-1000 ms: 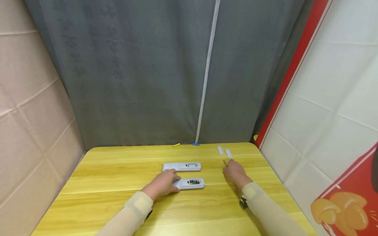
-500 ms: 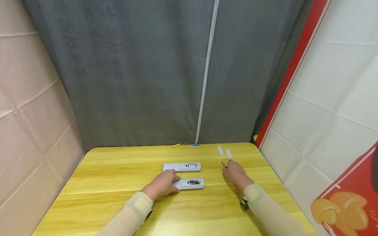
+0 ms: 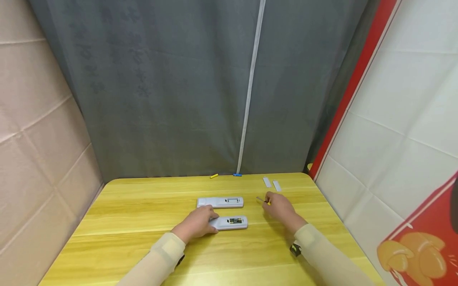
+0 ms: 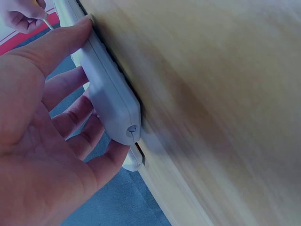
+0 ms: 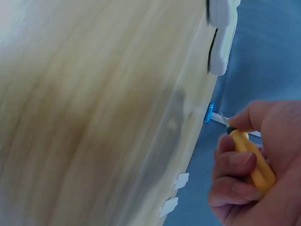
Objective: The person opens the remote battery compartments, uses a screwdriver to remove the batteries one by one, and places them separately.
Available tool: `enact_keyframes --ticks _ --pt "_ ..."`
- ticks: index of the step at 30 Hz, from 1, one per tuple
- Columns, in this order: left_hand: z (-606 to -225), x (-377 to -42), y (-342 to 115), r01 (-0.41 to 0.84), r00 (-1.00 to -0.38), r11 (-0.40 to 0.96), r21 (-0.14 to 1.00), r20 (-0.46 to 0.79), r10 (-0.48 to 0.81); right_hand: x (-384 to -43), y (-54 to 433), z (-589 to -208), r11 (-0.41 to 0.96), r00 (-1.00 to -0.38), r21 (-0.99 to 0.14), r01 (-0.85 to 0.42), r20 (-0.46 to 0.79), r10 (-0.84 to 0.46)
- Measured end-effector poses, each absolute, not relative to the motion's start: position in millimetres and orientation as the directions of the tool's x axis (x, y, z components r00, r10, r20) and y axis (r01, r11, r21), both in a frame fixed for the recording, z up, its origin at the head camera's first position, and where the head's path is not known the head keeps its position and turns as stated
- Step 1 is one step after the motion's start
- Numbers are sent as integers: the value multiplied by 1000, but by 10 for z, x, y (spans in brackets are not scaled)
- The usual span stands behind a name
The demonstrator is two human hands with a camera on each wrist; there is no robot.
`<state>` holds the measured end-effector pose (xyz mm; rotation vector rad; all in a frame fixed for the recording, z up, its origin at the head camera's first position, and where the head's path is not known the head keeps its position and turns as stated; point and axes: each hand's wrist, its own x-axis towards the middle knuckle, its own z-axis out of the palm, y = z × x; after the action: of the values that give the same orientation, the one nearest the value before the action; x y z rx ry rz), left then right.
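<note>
My left hand (image 3: 196,223) grips the rear end of the nearer pale grey remote control (image 3: 222,224), thumb on one long side and fingers on the other in the left wrist view. That remote lies back up on the table, its battery bay uncovered with dark batteries inside. Just behind lies a second, similar remote control (image 3: 211,202), its uncovered bay showing no batteries. To the right, above the table, my right hand (image 3: 280,208) holds a screwdriver (image 5: 254,162) by its yellow handle. The thin metal shaft points left, toward the remotes, in the head view.
Two small pale battery covers (image 3: 266,182) (image 3: 277,186) lie at the back right of the wooden table (image 3: 143,198). A yellow battery-sized cylinder (image 3: 214,176) and a blue one (image 3: 237,174) lie at its rear edge. A grey curtain (image 3: 171,99) hangs behind.
My right hand has shifted slightly left, and the screwdriver has swung from pointing away to pointing left. The left hand and both remotes have stayed in place.
</note>
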<state>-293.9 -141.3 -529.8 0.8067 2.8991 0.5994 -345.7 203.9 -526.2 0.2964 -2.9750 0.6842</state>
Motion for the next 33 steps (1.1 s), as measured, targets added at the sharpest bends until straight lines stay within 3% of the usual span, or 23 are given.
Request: enact_keyframes --ticks 16,26,33 --pt "-5318 -2950 -1417 472 -864 793 386 24 503 -3364 1852 -5143 849 -944 -413 -329 109 -313" --pt "-5350 -2969 -1422 473 -864 795 381 24 502 -3319 1796 -5056 764 -834 -366 -531 66 -548" --pt "-5358 -2976 -1428 467 -868 797 383 24 497 -3247 1747 -4911 734 -778 -317 -600 18 -628"
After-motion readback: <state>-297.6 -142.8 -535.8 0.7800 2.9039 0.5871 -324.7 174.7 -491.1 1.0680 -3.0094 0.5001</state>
